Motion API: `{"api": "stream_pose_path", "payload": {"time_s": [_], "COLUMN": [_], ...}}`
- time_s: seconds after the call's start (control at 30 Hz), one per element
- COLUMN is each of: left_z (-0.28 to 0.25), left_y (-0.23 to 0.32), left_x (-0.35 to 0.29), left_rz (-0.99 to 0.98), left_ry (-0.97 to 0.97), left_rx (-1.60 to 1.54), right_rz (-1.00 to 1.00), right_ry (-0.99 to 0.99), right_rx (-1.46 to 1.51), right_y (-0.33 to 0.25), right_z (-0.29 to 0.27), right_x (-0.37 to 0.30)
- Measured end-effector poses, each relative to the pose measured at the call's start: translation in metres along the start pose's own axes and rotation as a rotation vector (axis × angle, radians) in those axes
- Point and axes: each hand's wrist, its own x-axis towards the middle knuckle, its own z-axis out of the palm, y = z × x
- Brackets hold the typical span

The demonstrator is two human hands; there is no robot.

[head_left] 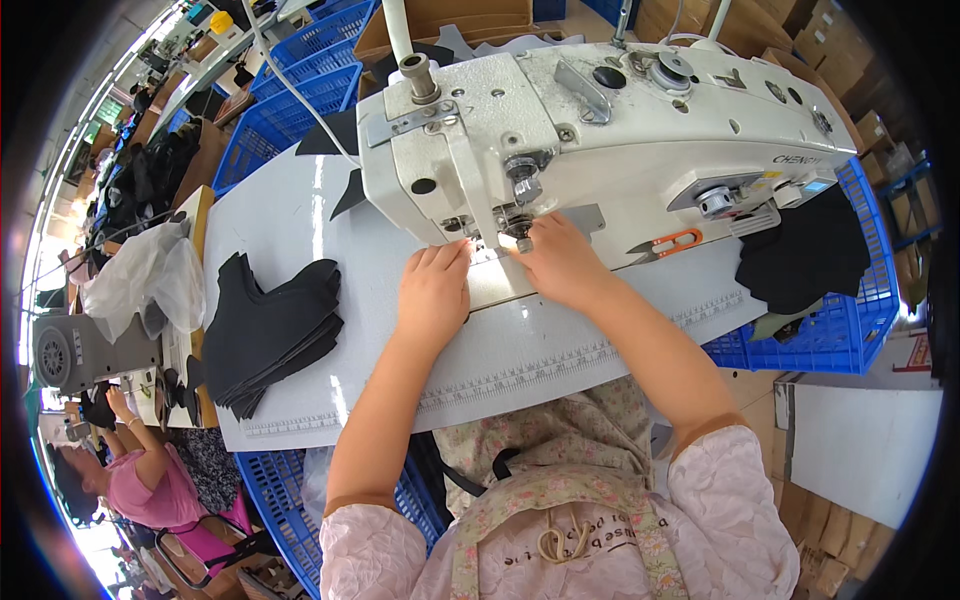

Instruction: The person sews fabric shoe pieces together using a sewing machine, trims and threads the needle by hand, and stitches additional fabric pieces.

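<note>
A white industrial sewing machine (640,150) stands across the table in front of me, its lamp bright at the needle. My left hand (436,288) is just left of the needle area, fingers bent and pressed together. From the right, my right hand (562,262) reaches in with its fingers pinched close to the needle bar and presser foot. Whatever lies between the fingertips is too small or hidden to make out. To the left of my left hand lies a fanned stack of black cut fabric pieces (270,330). Orange-handled thread snips (665,245) rest beside the machine's base.
A printed ruler strip (530,376) runs along the front edge of the pale table. Black fabric (815,250) hangs over a blue crate (868,310) at right. More blue crates (262,135) stand at far left. A co-worker in pink (160,485) sits at left.
</note>
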Motion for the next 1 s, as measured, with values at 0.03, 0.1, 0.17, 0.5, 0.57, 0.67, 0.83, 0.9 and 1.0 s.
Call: {"api": "stream_pose_path", "payload": {"time_s": [0.03, 0.1, 0.17, 0.5, 0.57, 0.67, 0.83, 0.9, 1.0], "left_z": [-0.001, -0.001, -0.002, 0.004, 0.000, -0.001, 0.001, 0.001, -0.001], "left_y": [0.001, 0.001, -0.001, -0.002, 0.003, -0.004, -0.014, -0.015, -0.014], "left_x": [0.001, 0.001, 0.000, -0.003, 0.002, -0.001, 0.006, 0.011, 0.013], "left_rz": [0.004, 0.006, 0.010, -0.035, -0.038, -0.053, -0.013, -0.058, -0.099], "left_ry": [0.004, 0.008, 0.001, 0.044, -0.047, -0.046, -0.057, -0.143, -0.175], "left_rx": [-0.004, -0.007, 0.011, 0.002, -0.023, 0.009, 0.065, 0.078, 0.113], "right_rz": [0.005, 0.023, 0.040, 0.022, 0.050, 0.044, 0.145, 0.141, 0.134], "right_ry": [-0.010, -0.017, -0.024, -0.016, -0.027, -0.059, -0.098, -0.078, -0.059], "right_rx": [0.004, 0.012, 0.020, -0.032, -0.065, -0.130, -0.109, -0.106, -0.118], "right_y": [0.000, -0.002, -0.003, 0.000, -0.002, -0.004, -0.003, -0.002, -0.001], "right_z": [0.000, -0.002, -0.002, -0.004, -0.006, -0.009, 0.000, 0.000, 0.002], "right_x": [0.000, 0.001, 0.001, 0.000, 0.002, 0.005, 0.008, 0.009, 0.011]}}
